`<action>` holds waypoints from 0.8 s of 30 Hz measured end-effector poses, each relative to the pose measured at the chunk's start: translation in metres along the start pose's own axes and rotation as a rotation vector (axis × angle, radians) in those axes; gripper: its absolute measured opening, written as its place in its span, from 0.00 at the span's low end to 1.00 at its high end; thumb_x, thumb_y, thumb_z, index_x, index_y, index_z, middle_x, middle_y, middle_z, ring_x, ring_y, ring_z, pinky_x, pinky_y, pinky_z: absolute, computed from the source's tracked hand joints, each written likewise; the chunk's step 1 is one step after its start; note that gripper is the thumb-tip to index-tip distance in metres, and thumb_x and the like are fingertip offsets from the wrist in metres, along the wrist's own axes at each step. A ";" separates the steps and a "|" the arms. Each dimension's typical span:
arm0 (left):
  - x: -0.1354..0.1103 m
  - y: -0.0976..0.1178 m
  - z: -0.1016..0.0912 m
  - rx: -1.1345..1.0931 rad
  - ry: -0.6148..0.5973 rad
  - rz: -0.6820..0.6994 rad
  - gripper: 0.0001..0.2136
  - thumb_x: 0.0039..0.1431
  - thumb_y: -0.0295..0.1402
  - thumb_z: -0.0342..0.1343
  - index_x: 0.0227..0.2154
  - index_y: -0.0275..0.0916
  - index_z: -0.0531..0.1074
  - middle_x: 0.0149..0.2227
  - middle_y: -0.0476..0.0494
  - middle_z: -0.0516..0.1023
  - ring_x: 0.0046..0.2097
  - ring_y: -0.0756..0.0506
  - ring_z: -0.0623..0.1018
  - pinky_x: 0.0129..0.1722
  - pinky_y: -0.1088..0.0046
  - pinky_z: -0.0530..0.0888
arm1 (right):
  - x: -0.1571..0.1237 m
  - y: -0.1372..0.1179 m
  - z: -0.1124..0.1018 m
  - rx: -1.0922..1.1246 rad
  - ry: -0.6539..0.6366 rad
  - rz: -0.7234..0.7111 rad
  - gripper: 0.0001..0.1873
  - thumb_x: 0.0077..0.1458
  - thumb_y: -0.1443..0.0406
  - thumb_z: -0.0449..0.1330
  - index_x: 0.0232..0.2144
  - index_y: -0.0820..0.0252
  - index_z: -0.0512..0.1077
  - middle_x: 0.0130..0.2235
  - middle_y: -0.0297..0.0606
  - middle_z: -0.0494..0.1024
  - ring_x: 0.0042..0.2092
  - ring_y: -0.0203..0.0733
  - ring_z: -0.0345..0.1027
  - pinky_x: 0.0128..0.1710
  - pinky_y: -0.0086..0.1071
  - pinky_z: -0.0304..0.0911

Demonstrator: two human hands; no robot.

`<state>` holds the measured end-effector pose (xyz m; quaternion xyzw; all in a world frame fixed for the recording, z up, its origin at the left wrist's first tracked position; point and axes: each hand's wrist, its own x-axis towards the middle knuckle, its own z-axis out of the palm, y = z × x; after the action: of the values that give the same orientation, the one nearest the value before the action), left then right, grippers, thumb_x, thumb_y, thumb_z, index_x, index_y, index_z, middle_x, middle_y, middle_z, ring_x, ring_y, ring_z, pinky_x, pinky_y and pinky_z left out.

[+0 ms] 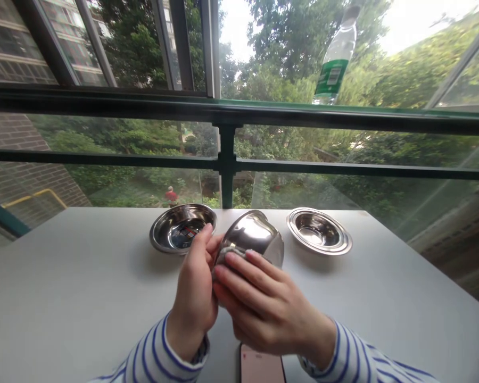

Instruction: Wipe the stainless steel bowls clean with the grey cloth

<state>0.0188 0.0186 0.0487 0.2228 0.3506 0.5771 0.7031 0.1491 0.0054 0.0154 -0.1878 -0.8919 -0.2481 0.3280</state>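
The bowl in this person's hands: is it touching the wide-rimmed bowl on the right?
Apart. The head view shows a narrow strip of white tabletop between the held bowl and the wide-rimmed bowl.

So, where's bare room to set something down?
Free white tabletop: left of the shallow steel bowl and blue-striped left sleeve; between the wide-rimmed steel dish and right sleeve. Crowded: the middle, with hands, tilted steel bowl, pink-screened phone.
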 end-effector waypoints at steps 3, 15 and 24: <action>0.001 0.002 0.000 0.003 0.015 0.022 0.15 0.51 0.42 0.54 0.26 0.33 0.75 0.21 0.45 0.77 0.25 0.47 0.77 0.28 0.74 0.72 | 0.000 -0.001 0.002 -0.039 0.012 -0.067 0.19 0.54 0.69 0.50 0.46 0.68 0.72 0.51 0.39 0.73 0.56 0.47 0.61 0.61 0.40 0.51; -0.002 -0.008 -0.003 0.329 -0.008 0.130 0.12 0.48 0.39 0.60 0.21 0.34 0.73 0.14 0.52 0.66 0.16 0.54 0.66 0.13 0.81 0.58 | -0.015 0.039 -0.015 0.326 0.168 0.563 0.20 0.57 0.69 0.49 0.52 0.59 0.65 0.55 0.46 0.67 0.56 0.49 0.60 0.54 0.47 0.60; 0.010 0.022 -0.002 -0.179 0.132 0.088 0.05 0.53 0.26 0.54 0.26 0.34 0.74 0.23 0.49 0.77 0.23 0.54 0.76 0.24 0.82 0.74 | -0.028 0.051 0.005 0.570 0.398 0.874 0.19 0.62 0.62 0.46 0.53 0.56 0.64 0.53 0.39 0.70 0.54 0.45 0.62 0.54 0.41 0.60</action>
<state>0.0038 0.0333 0.0613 0.1359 0.3328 0.6500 0.6695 0.1915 0.0447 0.0094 -0.3935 -0.6838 0.1314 0.6002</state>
